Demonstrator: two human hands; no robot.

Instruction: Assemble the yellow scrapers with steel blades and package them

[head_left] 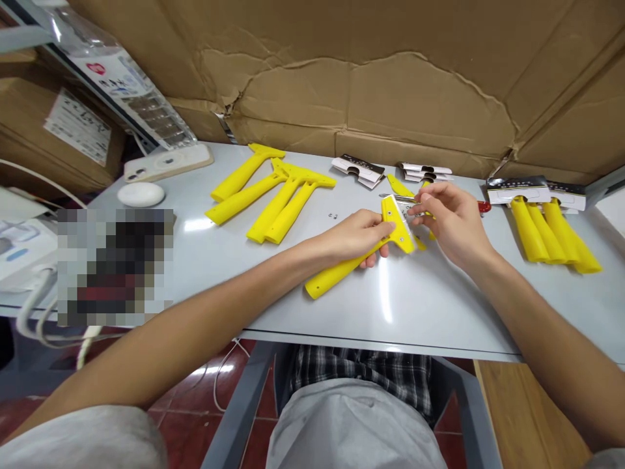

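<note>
My left hand is wrapped round a yellow scraper, its handle slanting down to the left. The scraper's flat head carries screws, and a pale strip lies along its right edge. Close to that edge, my right hand has thumb and fingers pinched together; what they hold, if anything, is too small to make out. Behind the right hand lies a screwdriver, its red handle partly hidden. More yellow pieces are half covered by the hands. Small screws lie on the table left of the scraper head.
Several yellow scrapers lie at the back left of the grey table. Carded yellow scrapers lie at the right. Black-and-white cards, a phone and a white oval object stand by. Cardboard walls the back.
</note>
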